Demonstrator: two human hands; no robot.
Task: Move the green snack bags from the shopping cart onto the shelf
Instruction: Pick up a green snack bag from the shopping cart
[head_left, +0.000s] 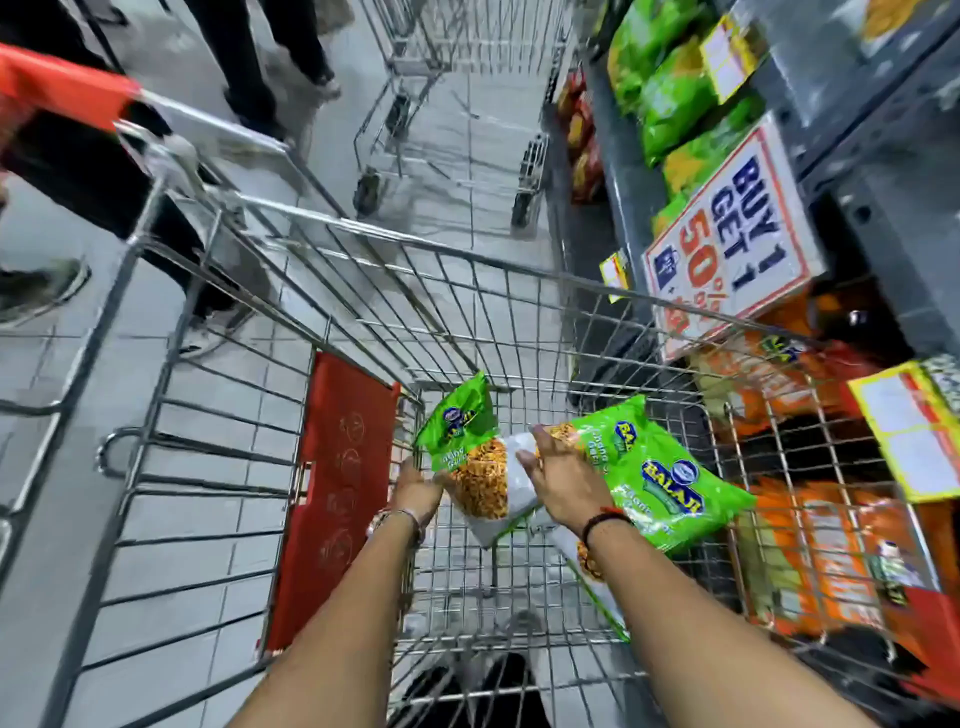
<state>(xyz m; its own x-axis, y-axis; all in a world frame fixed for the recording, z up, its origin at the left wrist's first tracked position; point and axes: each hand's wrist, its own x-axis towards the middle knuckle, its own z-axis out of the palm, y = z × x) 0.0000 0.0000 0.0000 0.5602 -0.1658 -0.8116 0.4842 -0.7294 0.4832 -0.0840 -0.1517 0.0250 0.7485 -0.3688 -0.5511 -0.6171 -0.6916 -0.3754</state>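
Both my arms reach down into the wire shopping cart (363, 244). My left hand (415, 488) grips the lower left edge of a green snack bag (475, 447) that stands tilted in the cart. My right hand (561, 480) lies on the top of a second green snack bag (665, 483), fingers curled over its end; this bag rests against the cart's right side. Part of a third bag (597, 582) shows under my right forearm. The shelf (628, 171) rises on the right with more green bags (670, 98) stacked on it.
A red fold-down seat flap (332, 493) stands inside the cart on the left. A "Buy 1 Get 1" sign (737, 234) hangs off the shelf; orange snack bags (810, 545) fill the lower shelf. Another cart (457, 93) is ahead. People's legs (104, 171) stand on the left.
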